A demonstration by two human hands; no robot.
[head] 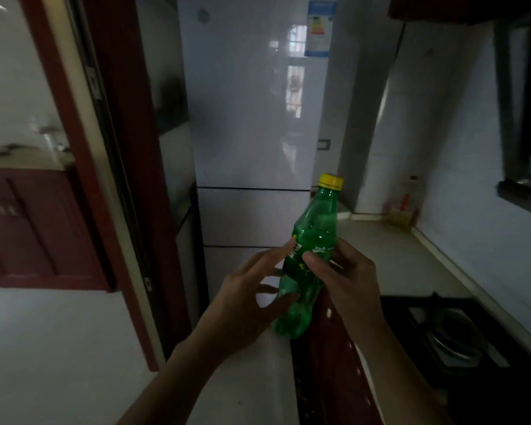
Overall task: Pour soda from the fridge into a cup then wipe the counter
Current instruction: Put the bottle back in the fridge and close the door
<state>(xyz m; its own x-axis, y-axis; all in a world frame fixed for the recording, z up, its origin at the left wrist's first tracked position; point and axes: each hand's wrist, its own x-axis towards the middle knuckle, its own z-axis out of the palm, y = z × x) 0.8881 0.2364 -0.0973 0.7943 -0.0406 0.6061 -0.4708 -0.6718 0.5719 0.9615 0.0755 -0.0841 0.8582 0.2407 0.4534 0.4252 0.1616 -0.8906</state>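
I have the green plastic soda bottle in view, held up in the air in front of the tall white fridge, low against its lower doors. Its yellow screw cap is on, and the bottle leans slightly, cap tipped towards the fridge's right edge.

The right hand grips the bottle at its labelled middle. The thumb lies across the front of the label and the fingers curl round the far side, clamped on the plastic.

The left hand sits on the fridge's left-door side of the bottle, its fingers straight and spread apart. The fingertips reach the bottle's lower body and label edge. I cannot tell how firmly they press.

The fridge doors all appear closed, and a blue-and-white paper label is stuck near the top right corner of the fridge front. To the right of the fridge runs the pale stone table. In its back corner, nearest the fridge, stands a small bottle with a red top, too blurred to read. A black gas hob is set into the table further from the fridge. To the left of the fridge stands a dark red door frame.
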